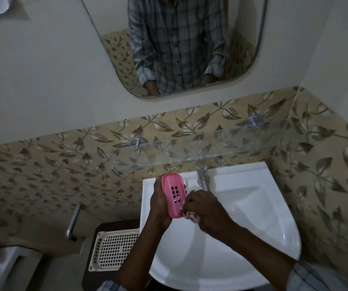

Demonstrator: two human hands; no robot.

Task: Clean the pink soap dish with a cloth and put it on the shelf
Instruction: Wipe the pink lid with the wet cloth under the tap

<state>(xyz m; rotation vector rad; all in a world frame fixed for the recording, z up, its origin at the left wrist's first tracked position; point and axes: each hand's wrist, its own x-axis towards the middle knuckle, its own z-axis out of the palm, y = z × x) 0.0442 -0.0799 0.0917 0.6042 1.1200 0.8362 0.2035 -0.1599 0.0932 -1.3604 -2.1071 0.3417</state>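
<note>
The pink soap dish (173, 196), oval with a block of small slots, is held upright over the left rim of the white sink (252, 238). My left hand (159, 204) grips it from the left side and behind. My right hand (205, 208) is closed on a patterned pink and dark cloth (191, 216), pressed against the dish's lower right edge. Most of the cloth is hidden inside my fist. The glass shelf (221, 148) runs along the tiled wall just above the sink, on two round metal brackets.
A chrome tap (203, 178) stands at the back of the sink, close to my hands. A cream perforated basket (114, 248) sits left of the sink on a dark stand. A metal pipe handle (73, 220) juts from the left wall. A mirror (179, 45) hangs above.
</note>
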